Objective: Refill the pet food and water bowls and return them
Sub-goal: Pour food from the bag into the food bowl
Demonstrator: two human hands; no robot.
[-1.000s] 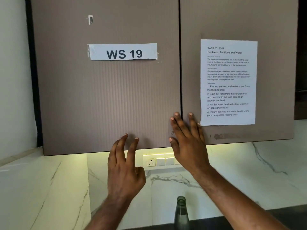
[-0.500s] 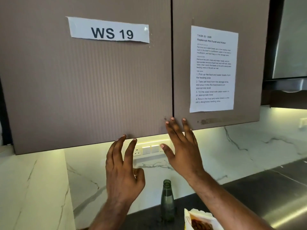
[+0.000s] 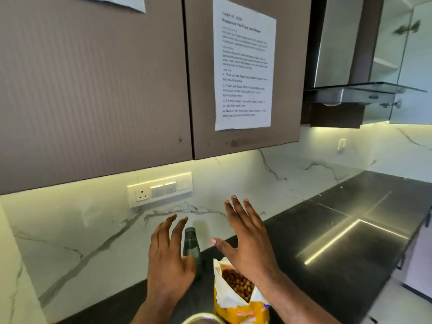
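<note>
While both hands hovered empty with fingers spread, the open yellow-and-white bag of brown kibble (image 3: 236, 293) stood upright just under the right hand (image 3: 245, 239) (clearly the nearer); the left hand (image 3: 167, 258) hung beside it, before a green glass bottle (image 3: 191, 249).

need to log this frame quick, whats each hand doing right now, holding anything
Left hand: open, fingers spread, holding nothing, in front of the green bottle.
Right hand: open, fingers spread, holding nothing, above the open food bag.
</note>
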